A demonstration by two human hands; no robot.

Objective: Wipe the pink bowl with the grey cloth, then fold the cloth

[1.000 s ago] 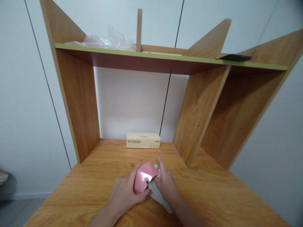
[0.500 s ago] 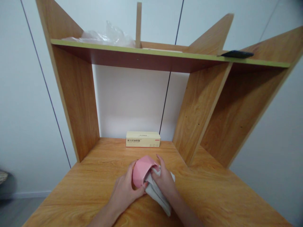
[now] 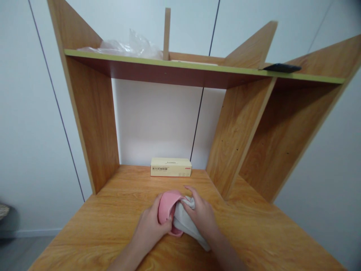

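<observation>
My left hand (image 3: 153, 223) grips a pink bowl (image 3: 168, 203) from its left side, thumb at the rim. The bowl is tipped on its side, its opening turned to the right and toward me. My right hand (image 3: 202, 212) is closed on a pale grey cloth (image 3: 184, 220) that reaches into the bowl's mouth. The cloth's loose end hangs down to the right, beneath my right wrist. One right finger sticks out past the rim. Part of the bowl's inside is hidden by the cloth and my left thumb.
A cream cardboard box (image 3: 170, 167) with printed lettering stands at the back of the wooden desk (image 3: 113, 229). Wooden uprights (image 3: 237, 139) carry a shelf (image 3: 191, 67) above. On it lie a clear plastic bag (image 3: 132, 47) and a dark flat object (image 3: 282, 67).
The bowl has turned in my left hand, so more of its lower rim shows. My right hand and the cloth have shifted slightly right, the cloth's loose end swinging outward.
</observation>
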